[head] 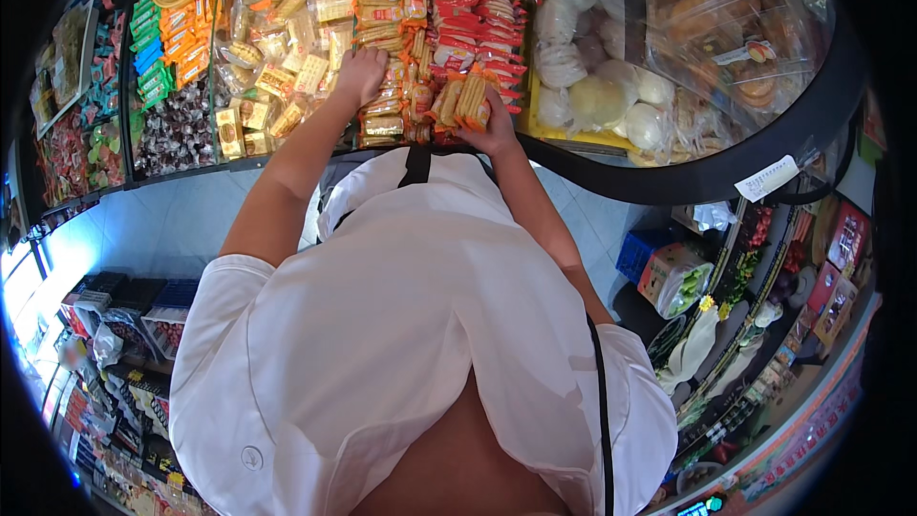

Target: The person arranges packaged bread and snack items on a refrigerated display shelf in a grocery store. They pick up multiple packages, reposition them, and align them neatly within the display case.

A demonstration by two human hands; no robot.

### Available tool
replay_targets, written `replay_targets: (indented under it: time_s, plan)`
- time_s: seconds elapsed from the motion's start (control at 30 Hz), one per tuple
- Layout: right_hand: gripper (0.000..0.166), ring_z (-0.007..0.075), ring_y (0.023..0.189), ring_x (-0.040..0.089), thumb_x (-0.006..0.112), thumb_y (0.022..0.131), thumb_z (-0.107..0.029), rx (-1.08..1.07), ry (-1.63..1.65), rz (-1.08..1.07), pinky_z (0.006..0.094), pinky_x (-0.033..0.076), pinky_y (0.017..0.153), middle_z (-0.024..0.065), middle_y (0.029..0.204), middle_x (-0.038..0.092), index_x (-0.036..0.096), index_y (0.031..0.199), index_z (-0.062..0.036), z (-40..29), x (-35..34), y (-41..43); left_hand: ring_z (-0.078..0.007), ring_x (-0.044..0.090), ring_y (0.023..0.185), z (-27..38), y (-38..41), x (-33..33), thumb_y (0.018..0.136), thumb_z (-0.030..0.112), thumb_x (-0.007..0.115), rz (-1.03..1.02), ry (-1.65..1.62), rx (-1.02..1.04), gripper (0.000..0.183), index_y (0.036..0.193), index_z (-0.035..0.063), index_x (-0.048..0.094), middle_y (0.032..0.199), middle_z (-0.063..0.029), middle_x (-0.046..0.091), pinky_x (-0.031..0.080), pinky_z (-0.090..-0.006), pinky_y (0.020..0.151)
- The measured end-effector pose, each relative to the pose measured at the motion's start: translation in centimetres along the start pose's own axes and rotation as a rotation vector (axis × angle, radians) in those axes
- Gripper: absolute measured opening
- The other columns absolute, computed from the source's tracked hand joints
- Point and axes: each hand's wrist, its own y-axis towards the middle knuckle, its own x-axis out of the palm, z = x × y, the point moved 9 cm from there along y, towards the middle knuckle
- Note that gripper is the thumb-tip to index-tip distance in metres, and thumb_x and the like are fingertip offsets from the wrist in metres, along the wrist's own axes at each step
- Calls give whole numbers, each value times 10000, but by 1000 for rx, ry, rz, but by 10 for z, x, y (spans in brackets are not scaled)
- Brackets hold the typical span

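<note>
My right hand (pixel 496 123) is closed around a few orange-edged packets of biscuits (pixel 467 102), held just above the near part of a display case. On the left, my left hand (pixel 362 75) rests on the rows of orange and yellow wrapped snack packets (pixel 383 14), its fingertips bent down among them; whether it grips one is hidden. Red-wrapped packets (pixel 458 21) stand in rows beyond my right hand. Loose clear-wrapped pastries (pixel 286 72) fill the compartment left of my left hand.
Bagged white buns (pixel 594 86) lie in a yellow tray right of my hands, behind the case's thick black rim (pixel 645 185). Wrapped candies (pixel 175 125) fill compartments at the left. Produce shelves (pixel 745 301) stand behind on the right, stacked crates (pixel 161 308) behind on the left.
</note>
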Motion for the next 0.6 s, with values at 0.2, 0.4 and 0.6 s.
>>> replay_targets:
  time_s: [0.2,0.4,0.6]
  plan:
    - [483,269,1119,514,594,826,-487,-14,-1,-53,522,406,877,38,1203,570,541,1208,-196,1,9,-5,-265,550,1006,4,-5,-4,714,167,647,12,38,50,348,1031,79,534,1028,-94,582,373,-417,859]
    - [482,282,1111,540,562,865,-442,-2,56,-108,502,409,958,96,1203,573,522,1229,-128,0,18,-12,-259,580,949,0,-6,15,746,149,607,71,9,69,247,982,95,560,954,-82,603,372,-417,889]
    - [486,272,1098,550,564,864,-446,5,16,-171,493,437,922,86,1198,577,521,1231,-130,1,14,-8,-260,589,912,7,0,1,744,177,620,8,80,120,225,951,102,570,928,-77,605,380,-398,881]
